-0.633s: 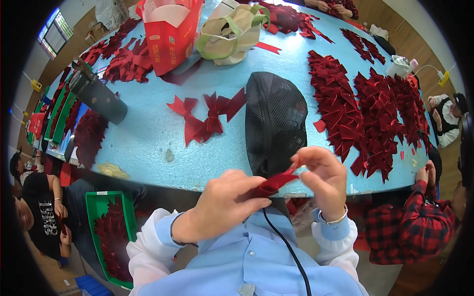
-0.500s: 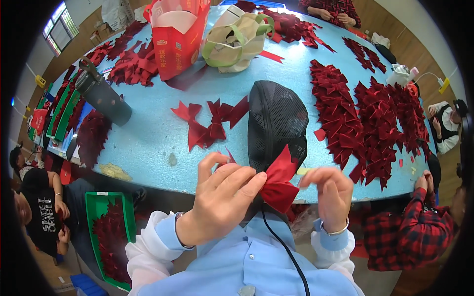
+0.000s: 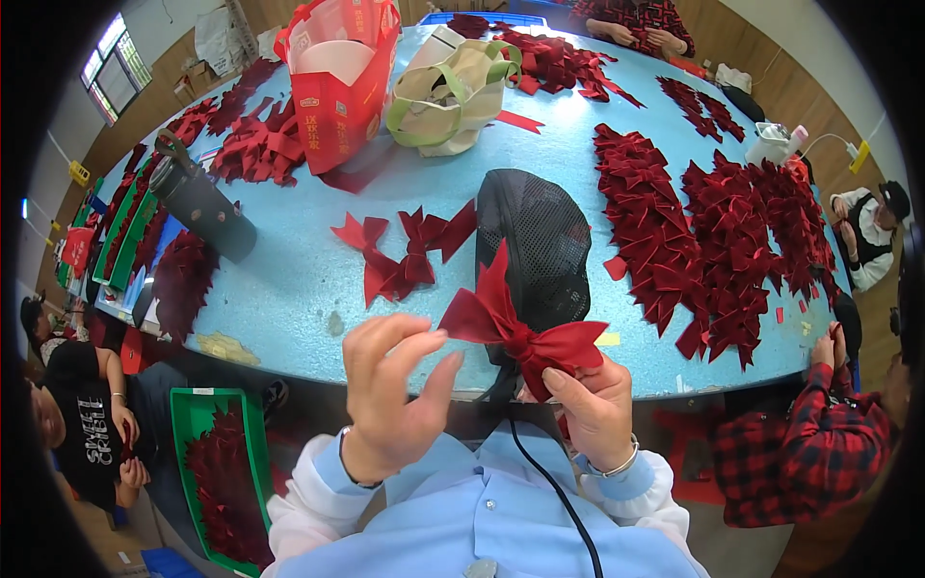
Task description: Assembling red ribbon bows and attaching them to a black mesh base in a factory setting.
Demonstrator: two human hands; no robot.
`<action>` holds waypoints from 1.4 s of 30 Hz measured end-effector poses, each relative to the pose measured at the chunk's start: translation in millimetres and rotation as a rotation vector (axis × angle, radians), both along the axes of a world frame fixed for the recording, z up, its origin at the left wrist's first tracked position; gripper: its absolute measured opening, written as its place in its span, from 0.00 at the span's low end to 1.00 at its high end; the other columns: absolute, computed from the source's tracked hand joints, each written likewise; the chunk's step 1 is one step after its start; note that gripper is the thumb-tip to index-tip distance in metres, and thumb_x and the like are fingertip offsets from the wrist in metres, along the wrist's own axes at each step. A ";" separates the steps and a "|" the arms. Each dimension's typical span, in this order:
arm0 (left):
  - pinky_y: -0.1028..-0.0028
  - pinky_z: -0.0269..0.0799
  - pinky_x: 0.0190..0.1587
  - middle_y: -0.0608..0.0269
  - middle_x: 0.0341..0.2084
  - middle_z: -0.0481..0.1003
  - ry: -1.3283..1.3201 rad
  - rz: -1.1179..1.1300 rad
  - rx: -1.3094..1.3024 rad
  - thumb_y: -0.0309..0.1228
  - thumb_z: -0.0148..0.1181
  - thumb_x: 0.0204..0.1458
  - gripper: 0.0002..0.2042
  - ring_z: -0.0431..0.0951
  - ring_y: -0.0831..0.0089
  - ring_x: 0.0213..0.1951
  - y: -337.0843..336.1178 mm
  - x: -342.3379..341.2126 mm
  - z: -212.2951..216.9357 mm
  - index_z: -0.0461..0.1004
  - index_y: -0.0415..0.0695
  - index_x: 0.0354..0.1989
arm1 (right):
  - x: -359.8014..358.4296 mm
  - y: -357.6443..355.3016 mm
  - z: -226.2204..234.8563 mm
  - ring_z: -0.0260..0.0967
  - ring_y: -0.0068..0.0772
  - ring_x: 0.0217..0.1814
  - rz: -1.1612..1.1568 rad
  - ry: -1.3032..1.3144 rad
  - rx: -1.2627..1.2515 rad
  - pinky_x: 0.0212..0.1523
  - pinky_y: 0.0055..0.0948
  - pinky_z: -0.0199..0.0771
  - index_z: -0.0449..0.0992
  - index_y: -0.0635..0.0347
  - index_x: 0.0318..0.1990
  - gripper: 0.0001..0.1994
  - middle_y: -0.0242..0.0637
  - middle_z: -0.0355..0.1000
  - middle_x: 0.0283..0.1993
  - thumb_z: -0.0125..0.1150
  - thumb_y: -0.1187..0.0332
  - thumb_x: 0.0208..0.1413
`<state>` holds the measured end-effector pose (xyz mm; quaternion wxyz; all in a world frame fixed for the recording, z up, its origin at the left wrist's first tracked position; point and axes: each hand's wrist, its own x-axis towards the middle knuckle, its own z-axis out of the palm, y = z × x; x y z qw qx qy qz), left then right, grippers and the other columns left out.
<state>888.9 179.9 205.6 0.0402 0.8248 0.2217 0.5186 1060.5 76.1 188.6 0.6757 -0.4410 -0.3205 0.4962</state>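
Observation:
A dark red ribbon bow (image 3: pixel 520 332), with a knot in its middle and pointed tails, is held up at the table's near edge. My right hand (image 3: pixel 593 400) pinches its right loop between thumb and fingers. Beside its left tip, my left hand (image 3: pixel 395 385) is open, fingers apart and curved, holding nothing. Behind the bow lies a black mesh cap (image 3: pixel 535 246), partly covered by it. Just left of the cap, more red bows (image 3: pixel 409 250) rest on the blue table (image 3: pixel 299 289).
Rows of red bows (image 3: pixel 650 231) cover the right side. A dark flask (image 3: pixel 207 207), a red paper bag (image 3: pixel 337 106) and a cream-green tote (image 3: pixel 448 106) stand farther back. Below left is a green crate (image 3: pixel 255 453) of bows. Several people sit around the table.
My left hand has let go of the bow and moved left. My right hand has come in and taken hold of the bow's right loop; the bow now faces me spread out.

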 end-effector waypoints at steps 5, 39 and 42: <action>0.71 0.68 0.45 0.55 0.39 0.74 -0.211 -0.387 -1.165 0.24 0.61 0.48 0.14 0.74 0.68 0.39 -15.5 -8.8 -19.0 0.72 0.36 0.44 | -8.1 4.2 -15.8 0.74 0.32 0.33 0.018 0.001 0.010 0.37 0.28 0.76 0.71 0.72 0.43 0.11 0.45 0.74 0.35 0.58 0.75 0.53; 0.78 0.68 0.34 0.65 0.28 0.74 -0.624 -0.574 -1.601 0.27 0.61 0.51 0.10 0.71 0.80 0.32 -7.4 3.6 -43.1 0.73 0.36 0.39 | -36.0 5.1 -33.6 0.72 0.30 0.32 -0.003 -0.131 -0.063 0.33 0.26 0.72 0.71 0.71 0.41 0.10 0.42 0.73 0.34 0.59 0.76 0.53; 0.76 0.68 0.41 0.63 0.31 0.76 -0.542 -0.592 -1.627 0.26 0.60 0.51 0.09 0.74 0.77 0.36 -2.3 1.1 -43.8 0.73 0.36 0.38 | -39.5 8.7 -32.6 0.71 0.26 0.31 -0.233 -0.428 0.070 0.33 0.22 0.70 0.71 0.70 0.39 0.08 0.39 0.73 0.32 0.59 0.76 0.53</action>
